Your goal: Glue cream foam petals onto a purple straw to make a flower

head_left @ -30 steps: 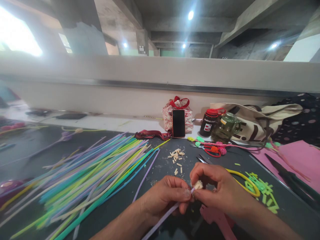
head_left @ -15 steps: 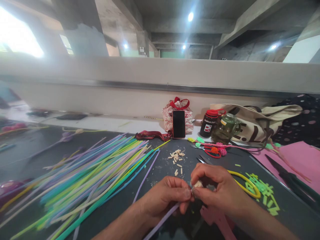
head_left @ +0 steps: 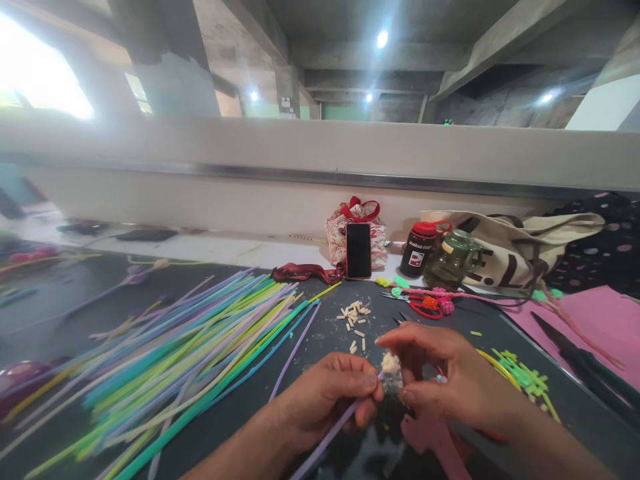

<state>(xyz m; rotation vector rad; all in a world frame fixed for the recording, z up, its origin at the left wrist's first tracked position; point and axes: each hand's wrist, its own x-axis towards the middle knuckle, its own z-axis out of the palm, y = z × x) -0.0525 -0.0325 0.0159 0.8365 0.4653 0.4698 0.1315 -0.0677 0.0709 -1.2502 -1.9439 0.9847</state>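
My left hand (head_left: 345,393) pinches a purple pipe cleaner (head_left: 330,437) near its upper end, thumb against the fingers. At that end sits a small cream fluffy tuft (head_left: 391,364), just past the fingertips. My right hand (head_left: 445,373) is beside the tuft, with index finger and thumb spread apart around its right side. Whether the thumb touches the tuft's lower edge I cannot tell. Short cut cream pieces (head_left: 356,311) lie in a loose pile behind my hands. Under my right hand is a flat-looking pink object (head_left: 433,443), partly hidden.
Long pipe cleaners (head_left: 200,360) in several colours spread over the dark table at left. Scissors with red handles (head_left: 425,309), green cut pieces (head_left: 525,377) and a black-handled tool (head_left: 575,350) lie right. A phone (head_left: 358,251), black bottle (head_left: 418,250) and green jug (head_left: 450,259) stand behind.
My right hand's fingers have come off the cream tuft and spread, shifting slightly right, so the tuft shows more fully. My left hand keeps its pinch on the purple pipe cleaner.
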